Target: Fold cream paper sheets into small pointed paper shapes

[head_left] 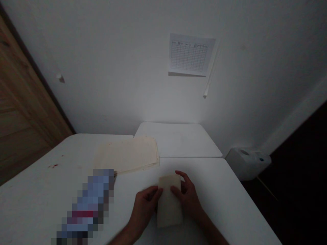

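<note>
"Beige, the flat piece (pixel 169 208): where does it sit in the frame?"

"Low, just right of centre, over the bench (pixel 219 194), longer edges running up and down. Whether it is folded paper or cloth, I can't tell."

"And the grip?"

"Pinched in from both sides, drawn close on the piece. The left hand (pixel 144 202) has its left edge, thumb on the upper face; the right hand (pixel 188 193) rests its thumb near the right edge, fingers round the top right corner."

"Why two hands so near the top?"

"Probably to keep it flat and square, with thumbs pressing and fingers backing the edges. The near end is left free."

"What lies about it?"

"Up and left of it, cream sheets (pixel 133 153) lie stacked with their right-hand edges roughly lined up, perhaps to be near the left hand yet apart from the piece. Toward the lower left a blue pixelated patch (pixel 89 200) masks something; I can't say what."

"Farther out?"

"On the wall (pixel 114 61), upper right of centre, hangs a printed chart (pixel 190 56), at a height suited, I'd guess, to a glance upward. A white container (pixel 247 166) stands beyond the bench's right edge, and a wooden panel (pixel 20 75) fills the upper left."
</note>
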Demonstrator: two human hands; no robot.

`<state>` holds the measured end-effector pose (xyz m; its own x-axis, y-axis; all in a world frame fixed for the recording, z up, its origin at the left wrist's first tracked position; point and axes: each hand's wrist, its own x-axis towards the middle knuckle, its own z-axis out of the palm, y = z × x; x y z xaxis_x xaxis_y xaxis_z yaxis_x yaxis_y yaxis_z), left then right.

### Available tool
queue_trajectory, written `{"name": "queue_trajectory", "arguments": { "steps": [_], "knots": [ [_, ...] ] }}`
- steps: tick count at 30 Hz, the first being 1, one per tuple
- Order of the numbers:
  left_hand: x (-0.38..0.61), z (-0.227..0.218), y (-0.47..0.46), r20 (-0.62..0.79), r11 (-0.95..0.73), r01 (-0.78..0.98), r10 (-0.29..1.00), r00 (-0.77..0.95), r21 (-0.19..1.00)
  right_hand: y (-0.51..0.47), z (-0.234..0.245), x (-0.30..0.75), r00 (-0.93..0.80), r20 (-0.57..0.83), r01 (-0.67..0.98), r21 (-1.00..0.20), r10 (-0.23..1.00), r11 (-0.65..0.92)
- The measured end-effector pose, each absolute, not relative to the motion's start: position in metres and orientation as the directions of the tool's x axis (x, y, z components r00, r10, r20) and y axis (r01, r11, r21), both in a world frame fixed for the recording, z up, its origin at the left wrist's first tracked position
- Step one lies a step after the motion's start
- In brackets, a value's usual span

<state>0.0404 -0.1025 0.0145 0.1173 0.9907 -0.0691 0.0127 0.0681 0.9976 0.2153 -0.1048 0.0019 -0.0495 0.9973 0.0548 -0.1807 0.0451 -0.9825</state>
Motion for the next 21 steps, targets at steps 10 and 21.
{"name": "queue_trajectory", "arguments": {
  "steps": [10, 21],
  "knots": [
    [0.0357, 0.0126, -0.0976, -0.096, 0.098, -0.036, 0.994, 0.062, 0.995, -0.1075, 0.0041, 0.2142, -0.104, 0.063, -0.122, -0.991, 0.993, 0.050],
    [0.0344, 0.0161, -0.0957, -0.078, 0.079, -0.008, 0.995, 0.056, 0.997, -0.1066, 0.0010, 0.2146, -0.124, 0.066, -0.125, -0.991, 0.990, 0.051]
  ]
}}
